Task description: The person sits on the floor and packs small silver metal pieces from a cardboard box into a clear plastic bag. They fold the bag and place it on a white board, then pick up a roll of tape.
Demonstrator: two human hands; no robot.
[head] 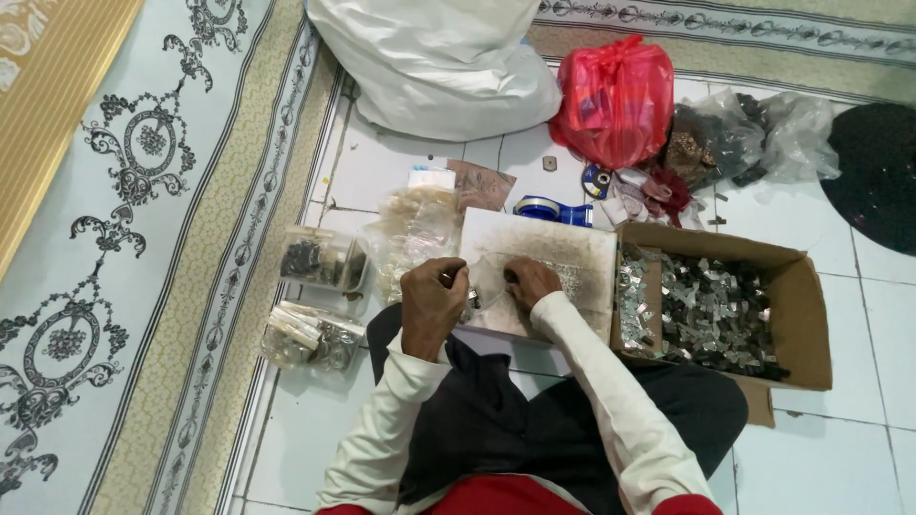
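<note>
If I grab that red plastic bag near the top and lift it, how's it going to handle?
The red bag looks thin and crinkled, so it would probably sag and change shape rather than hold stiff. It bulges full, so it may weigh more than the film suggests. Its top looks gathered shut, which likely gives a handhold. It should not roll.

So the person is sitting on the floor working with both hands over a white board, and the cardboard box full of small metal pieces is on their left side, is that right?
Not quite. The cardboard box of small metal pieces sits on the person's right side, not the left, as the head view shows. The rest holds: the person sits on the floor with the left hand and right hand over the white board.
</note>
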